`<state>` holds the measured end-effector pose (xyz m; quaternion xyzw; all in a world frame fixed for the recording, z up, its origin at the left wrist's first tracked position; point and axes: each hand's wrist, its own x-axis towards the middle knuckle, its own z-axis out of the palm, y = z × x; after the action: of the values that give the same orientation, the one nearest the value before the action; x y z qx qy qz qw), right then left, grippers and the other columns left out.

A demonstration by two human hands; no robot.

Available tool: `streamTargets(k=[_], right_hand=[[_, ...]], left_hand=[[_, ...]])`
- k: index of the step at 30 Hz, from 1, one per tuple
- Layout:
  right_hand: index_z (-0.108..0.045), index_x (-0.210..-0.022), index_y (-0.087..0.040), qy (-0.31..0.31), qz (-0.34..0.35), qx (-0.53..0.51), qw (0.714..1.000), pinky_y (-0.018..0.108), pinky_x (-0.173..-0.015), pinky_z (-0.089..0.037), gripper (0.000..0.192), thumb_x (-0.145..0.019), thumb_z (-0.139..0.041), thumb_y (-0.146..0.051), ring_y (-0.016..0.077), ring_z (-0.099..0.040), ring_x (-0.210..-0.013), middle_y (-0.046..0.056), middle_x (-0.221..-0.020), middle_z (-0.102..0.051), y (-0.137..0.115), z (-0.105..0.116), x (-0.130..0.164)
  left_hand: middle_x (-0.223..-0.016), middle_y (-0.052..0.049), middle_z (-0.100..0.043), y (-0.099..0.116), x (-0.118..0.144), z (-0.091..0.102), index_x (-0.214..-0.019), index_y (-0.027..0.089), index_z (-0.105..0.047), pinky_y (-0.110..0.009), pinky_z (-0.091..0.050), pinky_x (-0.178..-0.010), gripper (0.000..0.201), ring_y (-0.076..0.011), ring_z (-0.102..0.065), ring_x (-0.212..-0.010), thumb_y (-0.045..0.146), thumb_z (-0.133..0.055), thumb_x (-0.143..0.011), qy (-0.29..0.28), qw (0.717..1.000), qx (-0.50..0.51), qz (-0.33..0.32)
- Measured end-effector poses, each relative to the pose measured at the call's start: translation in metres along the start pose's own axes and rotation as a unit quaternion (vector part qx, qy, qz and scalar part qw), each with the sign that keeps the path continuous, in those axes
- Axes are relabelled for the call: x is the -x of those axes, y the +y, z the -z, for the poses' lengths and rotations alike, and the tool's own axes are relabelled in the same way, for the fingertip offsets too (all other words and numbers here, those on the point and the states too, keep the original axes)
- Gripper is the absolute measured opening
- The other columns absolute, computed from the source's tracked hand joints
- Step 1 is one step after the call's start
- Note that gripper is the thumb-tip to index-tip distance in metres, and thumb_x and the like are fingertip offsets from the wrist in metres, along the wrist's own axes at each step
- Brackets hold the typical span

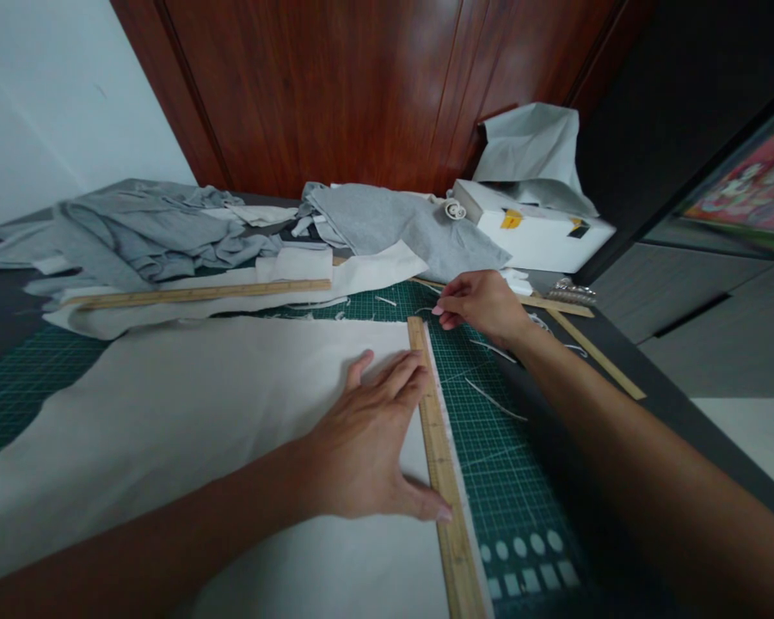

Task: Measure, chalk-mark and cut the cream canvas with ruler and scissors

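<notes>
A large piece of white fabric lies flat on a green cutting mat. A wooden ruler runs along the fabric's right edge. My left hand presses flat on the fabric, fingers spread, with thumb and fingertips on the ruler. My right hand hovers at the ruler's far end with the fingers pinched together; what they pinch is too small to make out.
A second wooden ruler lies on folded white cloth at the back. Grey fabric is heaped behind it. A white box stands at the back right. Thread scraps litter the mat. The table edge runs along the right.
</notes>
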<state>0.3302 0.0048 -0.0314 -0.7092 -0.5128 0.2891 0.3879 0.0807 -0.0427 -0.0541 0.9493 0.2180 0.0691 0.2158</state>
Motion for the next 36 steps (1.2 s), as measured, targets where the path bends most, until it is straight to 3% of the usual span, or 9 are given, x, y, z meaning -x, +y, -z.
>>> streamTargets(k=[8,15,20,23,26,30,36], right_hand=[[-0.07,-0.088,-0.013,-0.073,-0.002,0.008,0.997,0.02,-0.05,-0.056,0.016,-0.101,-0.077,-0.017,0.0083,-0.065,-0.051,-0.007,-0.068,-0.068,-0.002,-0.003,0.01],[-0.067,-0.083,-0.015,-0.041,0.048,0.011,0.998,0.017,-0.04,-0.042,0.017,-0.092,-0.079,-0.007,0.0072,-0.055,-0.041,-0.011,-0.055,-0.06,-0.007,-0.002,0.032],[-0.069,-0.083,-0.018,-0.031,0.079,-0.037,0.996,0.018,-0.042,-0.038,0.013,-0.086,-0.075,-0.007,0.0071,-0.055,-0.044,-0.007,-0.057,-0.065,-0.008,0.001,0.083],[-0.076,-0.088,-0.02,-0.047,0.059,-0.07,0.995,0.019,-0.04,-0.039,0.007,-0.086,-0.081,-0.024,0.0092,-0.054,-0.044,-0.006,-0.055,-0.064,-0.002,0.004,0.123],[-0.077,-0.09,-0.021,-0.05,0.022,-0.096,0.994,0.022,-0.04,-0.046,0.026,-0.084,-0.086,-0.045,0.0117,-0.057,-0.043,-0.002,-0.059,-0.068,0.008,0.007,0.162],[-0.08,-0.094,-0.022,-0.091,-0.058,-0.128,0.986,0.024,-0.046,-0.05,0.039,-0.081,-0.088,-0.059,0.0126,-0.061,-0.049,0.002,-0.068,-0.071,0.021,0.01,0.203],[-0.078,-0.09,-0.022,-0.161,-0.097,-0.127,0.974,0.021,-0.048,-0.044,0.045,-0.086,-0.082,-0.066,0.0103,-0.054,-0.052,0.0,-0.067,-0.065,0.027,0.006,0.237]], left_hand=[[-0.176,-0.022,-0.03,-0.002,0.001,-0.003,-0.164,0.012,-0.036,-0.065,0.003,-0.134,0.121,-0.0409,-0.025,-0.165,0.081,-0.075,-0.072,0.003,1.0,-0.013,-0.006],[-0.176,-0.023,-0.03,-0.001,0.001,-0.003,-0.164,0.014,-0.035,-0.065,0.002,-0.134,0.123,-0.0428,-0.025,-0.164,0.084,-0.074,-0.072,0.001,1.0,-0.023,-0.004],[-0.173,-0.024,-0.036,-0.002,0.0,-0.004,-0.162,0.012,-0.038,-0.066,0.001,-0.133,0.119,-0.041,-0.029,-0.163,0.083,-0.074,-0.073,0.011,1.0,-0.014,-0.014],[-0.174,-0.025,-0.034,0.0,0.0,-0.003,-0.161,0.011,-0.039,-0.069,-0.002,-0.132,0.118,-0.0444,-0.029,-0.163,0.082,-0.074,-0.073,0.007,1.0,-0.02,-0.011],[-0.175,-0.025,-0.03,0.0,0.001,-0.003,-0.163,0.011,-0.037,-0.07,-0.002,-0.132,0.12,-0.0456,-0.026,-0.164,0.082,-0.074,-0.074,0.001,1.0,-0.026,-0.009],[-0.175,-0.023,-0.032,-0.001,0.002,-0.003,-0.162,0.013,-0.039,-0.069,-0.003,-0.132,0.118,-0.0449,-0.027,-0.163,0.083,-0.074,-0.073,0.009,1.0,-0.024,-0.014],[-0.174,-0.025,-0.032,-0.004,0.002,-0.005,-0.16,0.01,-0.042,-0.067,-0.003,-0.132,0.121,-0.0424,-0.028,-0.163,0.087,-0.071,-0.072,0.013,0.999,-0.032,-0.02]])
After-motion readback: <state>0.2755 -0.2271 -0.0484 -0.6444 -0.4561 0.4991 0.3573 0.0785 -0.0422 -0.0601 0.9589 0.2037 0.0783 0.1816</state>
